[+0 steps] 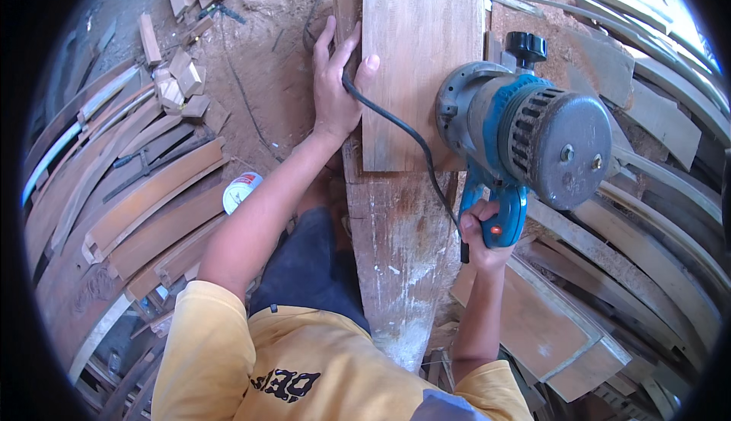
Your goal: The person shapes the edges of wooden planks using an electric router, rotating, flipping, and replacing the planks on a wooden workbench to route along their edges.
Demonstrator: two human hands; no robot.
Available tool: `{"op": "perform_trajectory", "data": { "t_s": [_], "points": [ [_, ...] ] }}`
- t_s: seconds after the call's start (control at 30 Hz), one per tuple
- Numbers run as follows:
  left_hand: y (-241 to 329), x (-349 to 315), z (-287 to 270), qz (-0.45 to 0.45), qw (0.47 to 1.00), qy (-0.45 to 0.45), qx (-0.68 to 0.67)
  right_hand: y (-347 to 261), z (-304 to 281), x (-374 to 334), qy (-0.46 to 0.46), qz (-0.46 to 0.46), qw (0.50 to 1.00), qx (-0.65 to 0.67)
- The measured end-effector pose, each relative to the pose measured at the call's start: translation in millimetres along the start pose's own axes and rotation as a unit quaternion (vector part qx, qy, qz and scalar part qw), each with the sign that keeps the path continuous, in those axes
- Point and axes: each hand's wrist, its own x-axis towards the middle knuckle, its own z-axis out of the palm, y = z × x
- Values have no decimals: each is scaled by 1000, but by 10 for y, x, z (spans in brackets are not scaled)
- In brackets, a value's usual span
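A blue and grey electric router sits at the right edge of a flat wooden board, its round base against the board. My right hand is wrapped round the router's blue handle. Across the board's left edge lies my left hand, fingers stretched out and apart. A black power cord runs from under or between the left fingers over the board's corner to the router handle. The board rests on a worn, paint-spotted wooden bench beam. The router's cutting bit is hidden.
Curved wooden pieces are stacked on the left, and more curved pieces lie on the right. Wood offcuts and a white tub lid lie on the left. A clamp rests among the left stack. Sawdust covers the ground.
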Motion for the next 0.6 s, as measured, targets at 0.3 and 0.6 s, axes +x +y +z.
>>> {"op": "perform_trajectory", "data": {
  "t_s": [0.3, 0.6],
  "points": [
    [-89, 170, -80, -13, 1000, -7, -8, -206, 361, 878, -17, -5, 998, 65],
    [-218, 377, -80, -29, 999, -41, -20, -559, 804, 2188, -28, -16, 994, 108]
  ]
}}
